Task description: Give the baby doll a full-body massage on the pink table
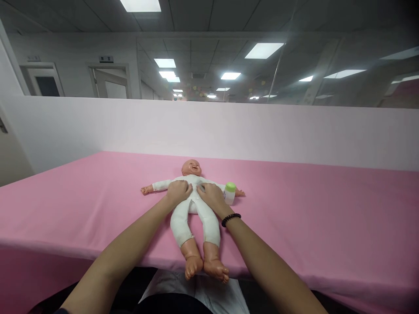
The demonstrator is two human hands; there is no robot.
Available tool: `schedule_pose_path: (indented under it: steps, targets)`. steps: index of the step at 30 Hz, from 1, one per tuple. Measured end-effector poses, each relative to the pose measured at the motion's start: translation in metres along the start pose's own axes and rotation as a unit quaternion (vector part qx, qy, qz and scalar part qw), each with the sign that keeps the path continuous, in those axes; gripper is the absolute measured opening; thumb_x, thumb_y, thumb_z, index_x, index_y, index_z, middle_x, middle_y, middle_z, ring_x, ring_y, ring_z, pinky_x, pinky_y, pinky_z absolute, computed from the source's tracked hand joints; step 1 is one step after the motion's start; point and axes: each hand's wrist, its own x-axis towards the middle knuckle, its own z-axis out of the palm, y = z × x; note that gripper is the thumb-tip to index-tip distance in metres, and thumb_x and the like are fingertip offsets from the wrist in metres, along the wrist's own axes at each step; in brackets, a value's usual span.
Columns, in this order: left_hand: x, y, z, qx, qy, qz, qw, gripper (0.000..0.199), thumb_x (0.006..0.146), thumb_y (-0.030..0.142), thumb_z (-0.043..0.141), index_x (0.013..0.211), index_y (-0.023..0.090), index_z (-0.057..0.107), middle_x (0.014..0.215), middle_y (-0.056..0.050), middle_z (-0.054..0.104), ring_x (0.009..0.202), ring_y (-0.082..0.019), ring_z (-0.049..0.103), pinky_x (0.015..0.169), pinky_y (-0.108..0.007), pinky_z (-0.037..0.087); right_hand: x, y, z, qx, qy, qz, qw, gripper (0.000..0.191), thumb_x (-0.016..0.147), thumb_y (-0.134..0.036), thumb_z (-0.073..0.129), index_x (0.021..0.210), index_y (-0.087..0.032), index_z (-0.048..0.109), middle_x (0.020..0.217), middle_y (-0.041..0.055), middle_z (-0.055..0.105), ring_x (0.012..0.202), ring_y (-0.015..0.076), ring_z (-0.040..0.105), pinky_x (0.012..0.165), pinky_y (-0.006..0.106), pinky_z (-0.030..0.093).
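Note:
A baby doll [195, 207] in a white cloth body lies on its back on the pink-covered table [294, 218], head away from me and feet at the near edge. My left hand [178, 192] is closed on the left side of its torso, fingers curled and largely hidden. On the torso's other side rests my right hand [211, 195], also closed against the doll, with a small greyish patch beside its thumb that I cannot make out. Just right of that hand stands a white bottle [229, 197] with a green cap, by the doll's outstretched arm.
A low white wall [255, 133] runs behind the table, with glass above it. The table's near edge [150, 263] passes under my forearms. Two doors show in the back left.

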Motion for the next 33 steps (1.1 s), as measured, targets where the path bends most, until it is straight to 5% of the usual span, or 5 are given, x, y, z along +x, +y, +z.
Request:
schedule_pose_path:
  steps: [5, 11, 21, 28, 33]
  targets:
    - [0.009, -0.016, 0.017, -0.125, -0.004, 0.125, 0.984, 0.04, 0.1, 0.032, 0.035, 0.122, 0.018, 0.066, 0.13, -0.013, 0.068, 0.124, -0.025, 0.062, 0.108, -0.039, 0.045, 0.007, 0.01, 0.009, 0.132, -0.042, -0.1, 0.985, 0.042, 0.101, -0.034, 0.044, 0.132, -0.014, 0.065, 0.14, 0.0136, 0.061, 0.133, 0.0252, 0.056, 0.114, 0.036, 0.039]
    - [0.018, -0.038, 0.028, -0.187, -0.095, 0.095, 0.973, 0.064, 0.103, 0.058, 0.027, 0.16, 0.03, 0.031, 0.17, -0.004, 0.02, 0.159, -0.026, 0.012, 0.128, -0.056, 0.01, 0.017, 0.031, 0.022, 0.129, -0.134, 0.0, 0.983, 0.073, 0.103, -0.061, 0.033, 0.164, -0.021, 0.025, 0.17, 0.0057, 0.016, 0.159, 0.0297, 0.007, 0.127, 0.056, 0.005]
    - [0.016, -0.097, 0.019, -0.025, -0.105, 0.025, 0.994, 0.059, 0.103, 0.051, 0.024, 0.156, 0.029, 0.039, 0.159, -0.01, 0.045, 0.151, -0.032, 0.034, 0.122, -0.067, -0.006, 0.016, 0.075, 0.014, -0.065, -0.09, 0.093, 0.99, 0.068, 0.106, -0.056, 0.028, 0.155, -0.011, 0.041, 0.159, 0.0191, 0.039, 0.152, 0.0355, 0.024, 0.122, 0.062, 0.008]
    - [0.016, -0.132, 0.01, 0.061, -0.098, -0.076, 0.99, 0.075, 0.088, 0.077, 0.037, 0.13, 0.02, 0.062, 0.124, -0.02, 0.069, 0.122, -0.041, 0.059, 0.113, -0.079, -0.002, 0.016, 0.09, -0.006, -0.106, -0.067, 0.14, 0.982, 0.046, 0.1, -0.047, 0.046, 0.117, -0.01, 0.068, 0.13, 0.0235, 0.061, 0.132, 0.0383, 0.046, 0.112, 0.068, 0.021]
    - [0.009, -0.146, 0.011, 0.066, -0.041, -0.136, 0.988, 0.051, 0.086, 0.061, 0.051, 0.111, 0.018, 0.063, 0.115, -0.019, 0.071, 0.116, -0.039, 0.06, 0.113, -0.078, 0.005, 0.017, 0.102, -0.007, -0.127, -0.049, 0.209, 0.968, 0.037, 0.096, -0.027, 0.05, 0.116, -0.001, 0.067, 0.117, 0.0284, 0.064, 0.117, 0.0395, 0.056, 0.106, 0.058, 0.035]
